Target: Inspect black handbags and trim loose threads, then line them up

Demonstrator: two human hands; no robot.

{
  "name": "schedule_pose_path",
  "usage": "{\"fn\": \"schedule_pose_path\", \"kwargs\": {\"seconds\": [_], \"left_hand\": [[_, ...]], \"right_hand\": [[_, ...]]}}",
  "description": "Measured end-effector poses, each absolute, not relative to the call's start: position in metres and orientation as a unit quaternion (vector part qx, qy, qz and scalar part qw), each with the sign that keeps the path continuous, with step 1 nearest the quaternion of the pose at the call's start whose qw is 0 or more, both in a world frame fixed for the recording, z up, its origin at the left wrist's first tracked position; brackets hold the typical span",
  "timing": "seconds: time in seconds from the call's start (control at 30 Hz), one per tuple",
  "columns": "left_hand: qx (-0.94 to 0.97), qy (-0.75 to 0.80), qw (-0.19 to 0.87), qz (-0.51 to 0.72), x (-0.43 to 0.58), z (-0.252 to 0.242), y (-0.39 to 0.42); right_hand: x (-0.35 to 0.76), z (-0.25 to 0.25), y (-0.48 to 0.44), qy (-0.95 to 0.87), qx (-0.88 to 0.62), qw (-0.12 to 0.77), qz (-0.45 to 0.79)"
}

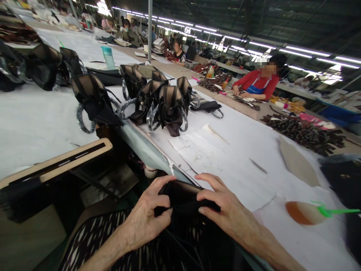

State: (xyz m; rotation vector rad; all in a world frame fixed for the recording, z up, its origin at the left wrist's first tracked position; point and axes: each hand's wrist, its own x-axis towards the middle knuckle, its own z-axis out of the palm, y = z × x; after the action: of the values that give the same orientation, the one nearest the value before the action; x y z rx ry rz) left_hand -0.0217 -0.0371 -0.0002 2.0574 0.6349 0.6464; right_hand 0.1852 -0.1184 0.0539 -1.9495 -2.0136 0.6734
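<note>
A black bag (pixel 186 220) with a brownish lining lies over my lap at the table's edge, its opening facing up. My left hand (pixel 153 207) pinches the bag's rim on the left, thumb and fingers bent round the black material. On the other side my right hand (pixel 218 199) grips the same rim, its index finger raised over the lining. The lower part of the bag is dark and hard to make out.
Several black bags (pixel 170 109) with wrapped handles stand on the white-covered table (pixel 237 150). A glue bottle (pixel 304 212) with a green nozzle lies at right. A wooden-edged frame (pixel 73 158) juts in at left. A person in red (pixel 259 82) works across the table.
</note>
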Motion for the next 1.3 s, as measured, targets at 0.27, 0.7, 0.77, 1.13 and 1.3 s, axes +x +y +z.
{"fn": "schedule_pose_path", "kwargs": {"seconds": [0.27, 0.7, 0.77, 1.13, 1.3], "left_hand": [[0.799, 0.295, 0.444, 0.278, -0.018, -0.003, -0.036], [0.815, 0.343, 0.398, 0.246, -0.015, -0.003, -0.024], [0.810, 0.357, 0.394, 0.247, -0.014, -0.004, -0.024], [0.795, 0.370, 0.393, 0.278, -0.014, -0.011, -0.029], [0.797, 0.358, 0.394, 0.285, -0.018, -0.013, -0.032]], "right_hand": [[0.185, 0.049, -0.115, -0.725, -0.661, 0.078, 0.178], [0.188, 0.049, -0.111, -0.768, -0.620, 0.091, 0.130], [0.190, 0.045, -0.112, -0.775, -0.611, 0.109, 0.123], [0.199, 0.040, -0.119, -0.780, -0.595, 0.146, 0.125], [0.197, 0.040, -0.120, -0.775, -0.602, 0.147, 0.126]]}}
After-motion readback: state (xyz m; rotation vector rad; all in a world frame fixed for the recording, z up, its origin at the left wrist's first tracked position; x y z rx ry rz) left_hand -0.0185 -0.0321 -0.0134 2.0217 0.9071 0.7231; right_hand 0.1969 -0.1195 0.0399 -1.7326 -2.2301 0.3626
